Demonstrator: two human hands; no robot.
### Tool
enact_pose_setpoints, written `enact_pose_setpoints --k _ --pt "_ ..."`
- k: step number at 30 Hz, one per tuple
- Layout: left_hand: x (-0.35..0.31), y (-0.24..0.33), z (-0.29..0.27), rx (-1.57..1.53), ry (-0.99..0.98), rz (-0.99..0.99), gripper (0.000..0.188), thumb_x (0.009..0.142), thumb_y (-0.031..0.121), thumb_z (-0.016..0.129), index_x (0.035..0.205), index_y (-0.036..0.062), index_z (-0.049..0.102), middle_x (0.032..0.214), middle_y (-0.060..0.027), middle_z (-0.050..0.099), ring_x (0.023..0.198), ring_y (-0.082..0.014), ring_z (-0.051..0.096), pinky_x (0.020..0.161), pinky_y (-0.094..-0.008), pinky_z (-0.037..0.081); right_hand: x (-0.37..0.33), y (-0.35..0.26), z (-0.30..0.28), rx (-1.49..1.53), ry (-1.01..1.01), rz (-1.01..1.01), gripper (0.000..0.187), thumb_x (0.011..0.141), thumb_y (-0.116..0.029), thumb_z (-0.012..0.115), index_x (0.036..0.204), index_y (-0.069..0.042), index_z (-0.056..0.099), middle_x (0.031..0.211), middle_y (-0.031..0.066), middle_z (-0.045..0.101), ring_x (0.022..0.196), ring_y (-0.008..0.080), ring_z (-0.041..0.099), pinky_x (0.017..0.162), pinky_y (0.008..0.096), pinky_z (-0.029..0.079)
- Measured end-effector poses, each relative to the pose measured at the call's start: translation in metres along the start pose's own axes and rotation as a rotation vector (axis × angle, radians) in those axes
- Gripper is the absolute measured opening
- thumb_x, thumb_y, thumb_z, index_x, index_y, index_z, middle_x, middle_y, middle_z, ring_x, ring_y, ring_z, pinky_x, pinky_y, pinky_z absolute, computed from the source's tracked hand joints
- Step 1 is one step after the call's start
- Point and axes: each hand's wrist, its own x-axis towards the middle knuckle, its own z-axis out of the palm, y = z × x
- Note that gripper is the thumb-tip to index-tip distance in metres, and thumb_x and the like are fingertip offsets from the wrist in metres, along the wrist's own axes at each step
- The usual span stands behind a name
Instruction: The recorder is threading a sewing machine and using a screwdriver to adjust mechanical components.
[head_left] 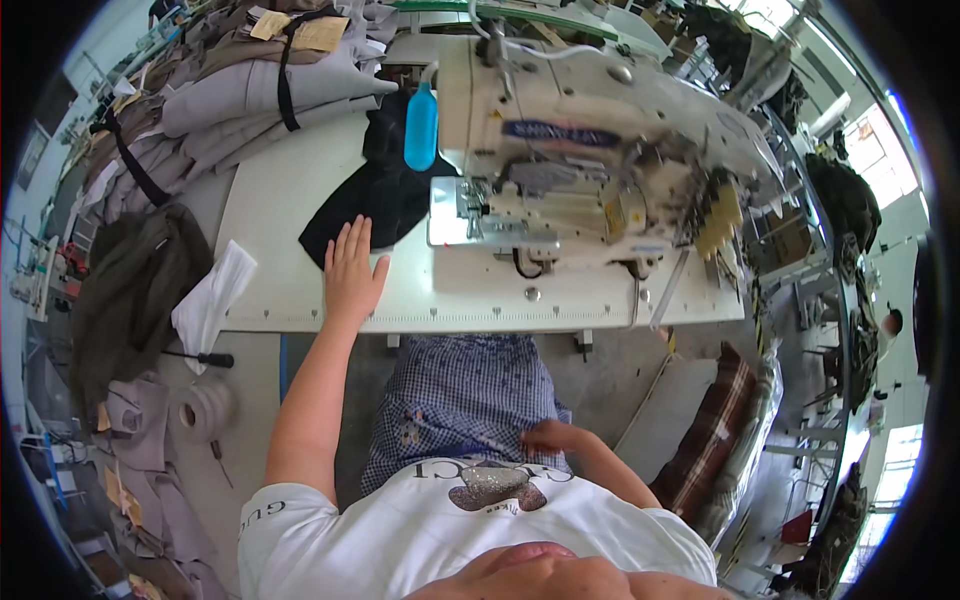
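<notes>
Under left hand (353, 274), black cloth (390, 195); machine label (560, 133) (blurred, perhaps branding).

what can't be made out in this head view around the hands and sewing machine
All in the head view:
Black cloth: parts hidden by the left hand and blue rounded object.
Right hand: small, its own back hiding whether it grips anything.
Sewing machine: fine working parts blurred or too small.
</notes>
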Motion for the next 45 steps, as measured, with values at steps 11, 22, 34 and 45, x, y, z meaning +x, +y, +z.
enact_pose_setpoints --k 11,22,34,45 --pt "-0.005 0.012 0.013 0.056 0.028 -0.050 0.057 0.093 0.027 0.045 0.144 0.0109 0.028 0.150 -0.0051 0.029 0.139 -0.0231 0.024 0.113 -0.0453 0.015 -0.043 -0.084 0.008 -0.010 0.802 -0.698 0.041 0.079 -0.002 0.056 0.120 0.000 0.052 0.090 0.0144 0.064 0.081 0.0238 0.061 0.073 0.0311 0.048" --pt "-0.010 0.021 0.008 0.032 0.054 -0.097 0.054 0.094 0.026 0.044 0.144 0.0118 0.031 0.149 -0.0051 0.032 0.138 -0.0228 0.026 0.113 -0.0453 0.015 -0.138 -0.157 -0.046 0.655 0.717 -1.205 0.037 0.089 0.000 0.050 0.126 0.001 0.048 0.098 0.0069 0.063 0.083 0.0124 0.058 0.076 0.0248 0.048" --pt "-0.011 0.023 0.008 0.004 0.098 -0.088 0.053 0.092 0.026 0.047 0.142 0.0108 0.034 0.146 -0.0060 0.036 0.137 -0.0233 0.029 0.113 -0.0453 0.017 -0.152 -0.210 -0.087 1.406 0.471 -1.575 0.021 0.097 -0.008 0.044 0.115 -0.001 0.051 0.094 0.0109 0.061 0.071 0.0140 0.054 0.065 0.0247 0.048" --pt "-0.010 0.020 0.008 -0.003 0.108 -0.081 0.052 0.092 0.026 0.048 0.140 0.0098 0.037 0.145 -0.0059 0.038 0.137 -0.0230 0.030 0.113 -0.0456 0.018 -0.145 -0.234 -0.073 1.321 0.452 -1.569 0.019 0.097 -0.009 0.043 0.112 -0.001 0.050 0.091 0.0119 0.061 0.067 0.0133 0.053 0.062 0.0233 0.046"
